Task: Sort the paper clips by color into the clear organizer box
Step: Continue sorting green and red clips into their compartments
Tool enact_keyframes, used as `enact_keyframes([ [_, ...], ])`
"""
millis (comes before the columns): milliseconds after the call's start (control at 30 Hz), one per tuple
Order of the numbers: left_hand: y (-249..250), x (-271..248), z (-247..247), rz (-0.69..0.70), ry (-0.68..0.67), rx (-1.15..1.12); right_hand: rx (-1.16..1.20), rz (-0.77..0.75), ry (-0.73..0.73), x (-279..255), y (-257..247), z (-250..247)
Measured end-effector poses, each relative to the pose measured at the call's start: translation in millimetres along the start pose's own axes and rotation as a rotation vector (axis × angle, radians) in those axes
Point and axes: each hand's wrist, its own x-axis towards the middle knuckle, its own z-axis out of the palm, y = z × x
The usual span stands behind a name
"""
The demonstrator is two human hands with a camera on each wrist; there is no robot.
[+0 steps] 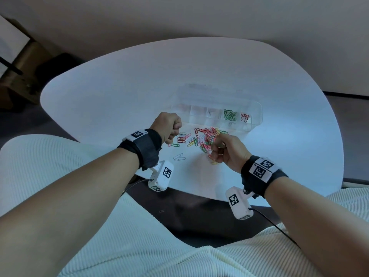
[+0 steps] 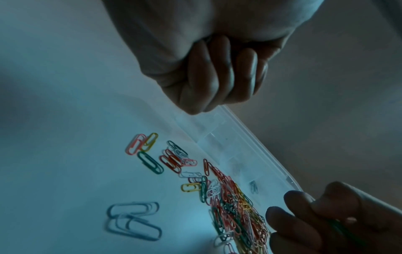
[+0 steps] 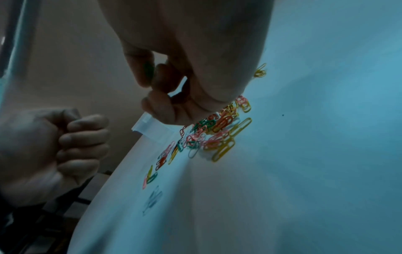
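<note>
A pile of mixed coloured paper clips point(image 1: 205, 136) lies on the white table point(image 1: 119, 96), just in front of the clear organizer box point(image 1: 199, 113). One box compartment holds green clips point(image 1: 230, 115), and the one to its right holds red clips point(image 1: 244, 116). My right hand point(image 1: 216, 153) hovers over the right side of the pile and pinches a green paper clip point(image 3: 149, 70) between thumb and fingers. My left hand point(image 1: 169, 126) is curled into a fist above the pile's left edge, near the box's left end. Nothing shows in it.
A few white clips point(image 1: 179, 157) lie apart, nearer to me than the pile. Some yellow clips point(image 3: 260, 72) sit at the pile's right fringe. The table's near edge runs under my wrists, with my lap below it. Bare tabletop spreads left and right of the box.
</note>
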Motion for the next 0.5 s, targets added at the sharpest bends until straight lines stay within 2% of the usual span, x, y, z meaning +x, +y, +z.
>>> enact_keyframes([
  [300, 6, -5, 0, 0.05, -0.04, -0.08, 0.115, -0.029, -0.057, 2, -2, 0],
  [400, 2, -3, -2, 0.119, -0.026, -0.02, 0.013, -0.048, -0.052, 5, 2, 1],
  [500, -6, 0, -3, 0.153, 0.006, 0.184, -0.228, -0.141, -0.024, 5, 3, 5],
])
